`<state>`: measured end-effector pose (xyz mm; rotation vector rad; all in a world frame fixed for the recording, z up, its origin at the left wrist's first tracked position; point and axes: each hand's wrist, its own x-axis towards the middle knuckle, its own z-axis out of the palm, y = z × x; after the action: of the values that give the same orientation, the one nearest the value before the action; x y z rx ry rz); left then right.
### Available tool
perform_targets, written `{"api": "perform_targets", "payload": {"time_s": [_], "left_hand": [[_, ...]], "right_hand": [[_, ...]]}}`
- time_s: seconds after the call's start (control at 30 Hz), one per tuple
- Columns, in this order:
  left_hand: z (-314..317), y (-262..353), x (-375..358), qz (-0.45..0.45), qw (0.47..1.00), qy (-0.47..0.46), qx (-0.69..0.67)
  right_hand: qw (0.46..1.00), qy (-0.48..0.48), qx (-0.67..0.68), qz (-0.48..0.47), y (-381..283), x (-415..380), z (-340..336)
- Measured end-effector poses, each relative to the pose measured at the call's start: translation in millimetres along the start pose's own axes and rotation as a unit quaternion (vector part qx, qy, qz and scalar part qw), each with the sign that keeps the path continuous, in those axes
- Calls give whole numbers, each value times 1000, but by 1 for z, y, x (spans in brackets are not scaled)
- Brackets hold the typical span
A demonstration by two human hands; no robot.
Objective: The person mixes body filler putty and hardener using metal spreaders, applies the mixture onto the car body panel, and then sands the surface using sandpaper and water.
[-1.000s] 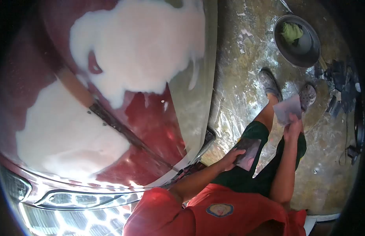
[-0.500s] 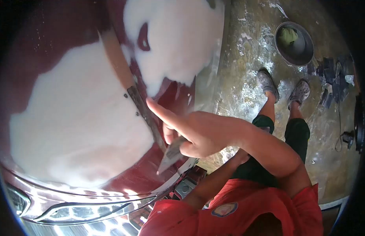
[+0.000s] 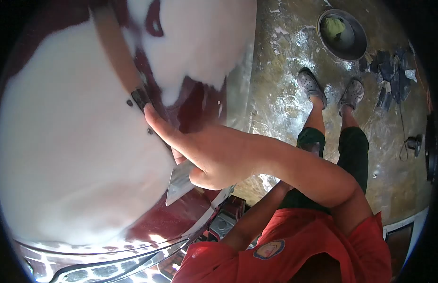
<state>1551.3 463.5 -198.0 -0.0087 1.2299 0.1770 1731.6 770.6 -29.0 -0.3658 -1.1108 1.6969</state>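
My right hand (image 3: 207,158) reaches across to the left over a maroon car body panel (image 3: 160,219). Its index finger is stretched out, the tip at the lower end of a short dark strip (image 3: 140,98) along a panel seam. Between the thumb and the curled fingers is a thin grey sheet (image 3: 180,181), perhaps sandpaper, its pointed corner sticking out toward me. A large white filler patch (image 3: 73,127) spreads left of the hand, and a second white patch (image 3: 205,37) lies beyond the seam. My left forearm (image 3: 261,210) passes beneath the right one, which hides the left hand.
A round basin (image 3: 344,54) holding a green cloth (image 3: 333,28) stands on the wet, stained floor (image 3: 280,89). Dark sheet scraps (image 3: 391,78) and a small black device with a cord (image 3: 413,145) lie at right. Shiny trim (image 3: 110,250) curves along the panel's near edge.
The panel and floor have shifted left and up in view. My right hand has moved left with the sheet, its index fingertip now at the dark strip, and the sheet shows more of its face.
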Motion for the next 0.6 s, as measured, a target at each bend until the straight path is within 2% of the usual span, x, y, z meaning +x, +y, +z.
{"api": "perform_targets", "payload": {"time_s": [0.1, 0.17, 0.23, 0.3, 0.33, 0.4, 0.47, 0.53, 0.6], "left_hand": [[2, 12, -6, -50, 996, -30, -62], [2, 28, -15, -174, 967, -38, -184], [2, 35, -20, -294, 906, -44, -301], [-12, 16, -18, -176, 976, 38, -121], [-26, -2, -16, -112, 990, 78, -28], [-41, -25, -14, 19, 975, 154, 159], [-48, -31, -8, 11, 966, 208, 154], [-40, -15, 7, -136, 962, 234, -44], [-42, -16, 6, -92, 975, 203, -25]], "right_hand": [[1000, -15, -4, 8, 10, -3, 11], [998, -39, -15, 37, 12, -5, 17], [997, -56, -21, 56, 15, -8, 24], [997, -57, -22, 54, 26, -10, 37], [997, -48, -34, 45, 32, -12, 44], [997, -30, -59, 26, 40, -14, 55], [996, -56, -50, 50, 40, -17, 59], [995, -68, -44, 58, 46, -20, 70], [996, -67, -40, 51, 60, -23, 90]]}}
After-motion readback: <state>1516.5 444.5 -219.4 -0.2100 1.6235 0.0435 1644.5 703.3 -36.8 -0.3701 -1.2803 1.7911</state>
